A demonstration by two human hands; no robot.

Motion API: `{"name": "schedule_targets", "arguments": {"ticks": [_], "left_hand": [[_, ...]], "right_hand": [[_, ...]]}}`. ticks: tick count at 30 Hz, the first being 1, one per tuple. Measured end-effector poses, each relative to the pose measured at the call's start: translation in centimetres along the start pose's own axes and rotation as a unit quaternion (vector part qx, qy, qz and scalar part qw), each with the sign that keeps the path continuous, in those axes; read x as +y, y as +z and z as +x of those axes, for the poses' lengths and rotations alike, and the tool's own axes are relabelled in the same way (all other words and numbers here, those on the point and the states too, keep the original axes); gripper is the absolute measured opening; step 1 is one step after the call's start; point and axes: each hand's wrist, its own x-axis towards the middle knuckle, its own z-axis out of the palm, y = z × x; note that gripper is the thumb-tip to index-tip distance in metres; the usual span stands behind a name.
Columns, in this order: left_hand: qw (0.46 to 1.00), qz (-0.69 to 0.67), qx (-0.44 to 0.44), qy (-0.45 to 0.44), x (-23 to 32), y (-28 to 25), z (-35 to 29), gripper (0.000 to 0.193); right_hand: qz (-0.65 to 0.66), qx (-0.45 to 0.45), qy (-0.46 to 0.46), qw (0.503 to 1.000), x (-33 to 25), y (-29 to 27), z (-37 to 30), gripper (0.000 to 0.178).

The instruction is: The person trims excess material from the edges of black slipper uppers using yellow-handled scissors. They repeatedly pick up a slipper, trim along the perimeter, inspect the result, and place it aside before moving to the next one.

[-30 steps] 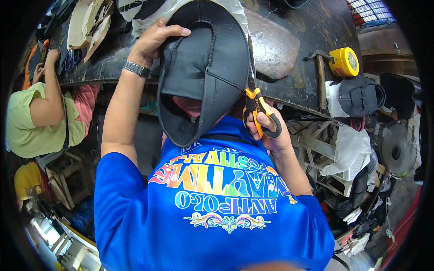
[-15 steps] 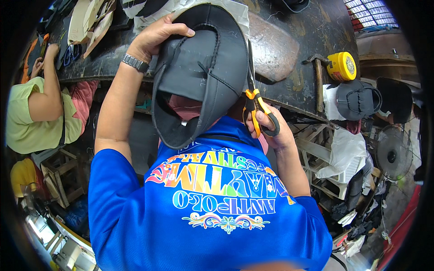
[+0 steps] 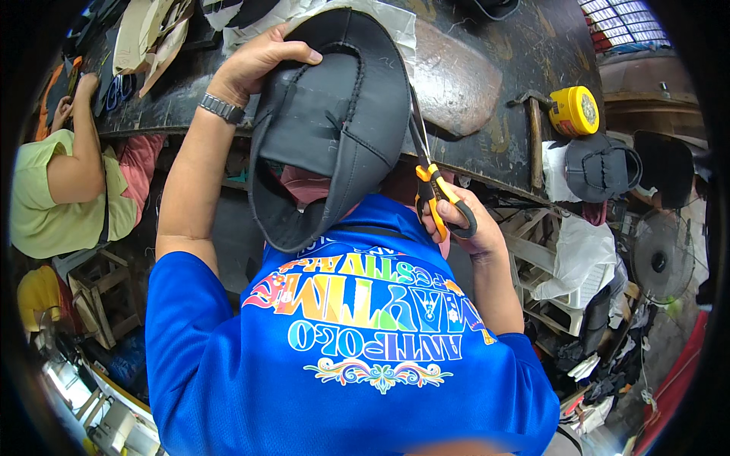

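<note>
A black stitched shoe upper [image 3: 319, 106], with a braided-looking seam round its raised front, hangs before me over the table edge. My left hand [image 3: 266, 61] grips its far left part, thumb on top and the other fingers hidden beneath. Scissors [image 3: 435, 186] with orange and black handles sit in my right hand [image 3: 475, 220], fingers through the loops. Their blades are slightly parted and point away from me, along the right edge of the upper. Whether a blade touches that edge I cannot tell. A loose thread tuft [image 3: 332, 120] stands on the upper's seam.
A dark worktable [image 3: 487, 163] bears a smooth brown slab [image 3: 456, 76], a hammer [image 3: 536, 137] and a yellow tub [image 3: 574, 112]. Another black upper [image 3: 601, 167] lies at the right. A co-worker [image 3: 68, 175] sits at the left. A fan [image 3: 660, 258] stands far right.
The upper has shifted slightly left in my left hand. The scissors' handles have moved a little right and nearer, and the blades look wider apart.
</note>
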Motion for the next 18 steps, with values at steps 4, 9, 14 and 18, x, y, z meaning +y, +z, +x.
{"name": "schedule_targets", "arguments": {"ticks": [4,9,14,18], "left_hand": [[1.000,-0.006,-0.024,-0.010,-0.4,0.6,0.3,0.051],[0.998,0.008,-0.052,-0.030,-0.7,1.3,0.5,0.052],[0.996,0.022,-0.066,-0.048,-0.5,1.6,0.4,0.059],[0.996,0.028,-0.067,-0.056,-0.2,1.5,0.5,0.060]], "right_hand": [[0.081,-0.049,-0.023,0.995,0.5,0.0,0.6,0.042],[0.115,-0.057,-0.059,0.990,0.6,0.0,1.5,0.054],[0.128,-0.009,-0.064,0.990,0.9,0.8,1.6,0.051],[0.127,-0.007,-0.075,0.989,1.1,1.0,1.3,0.047]]}}
